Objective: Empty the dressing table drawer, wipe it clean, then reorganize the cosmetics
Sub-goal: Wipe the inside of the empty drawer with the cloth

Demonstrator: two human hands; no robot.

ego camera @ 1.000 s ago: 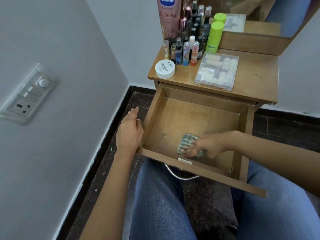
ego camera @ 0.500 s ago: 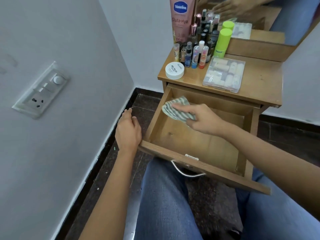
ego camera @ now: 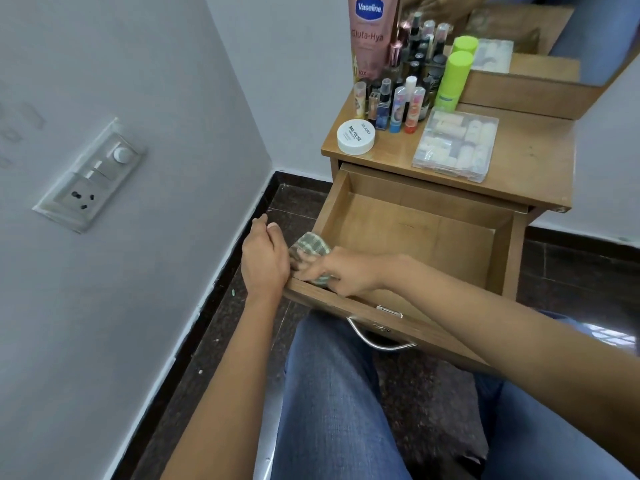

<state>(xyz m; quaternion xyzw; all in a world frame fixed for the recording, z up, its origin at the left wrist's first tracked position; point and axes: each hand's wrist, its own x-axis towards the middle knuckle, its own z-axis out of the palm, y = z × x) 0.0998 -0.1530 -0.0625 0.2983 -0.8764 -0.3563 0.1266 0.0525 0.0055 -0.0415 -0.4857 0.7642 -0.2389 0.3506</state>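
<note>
Right hand (ego camera: 349,271) clutches checked cloth (ego camera: 309,248) at drawer (ego camera: 415,233) corner; left hand (ego camera: 265,259) grips drawer's side

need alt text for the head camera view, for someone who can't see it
A person's right hand presses a checked cloth into the near left corner of an empty, pulled-out wooden drawer, while the left hand holds its outer corner. Cosmetics bottles crowd the tabletop above.

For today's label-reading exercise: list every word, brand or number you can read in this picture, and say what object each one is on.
"Vaseline": logo at the top of the pink lotion tube.
"Gluta-Hya": lower on the same tube.
"10X": near the tube's bottom edge.
"NAIL POLISH": lid of the round white tub.
"zudio": same lid, read less surely.
The small bottles and green can carry print too small to read.
</note>
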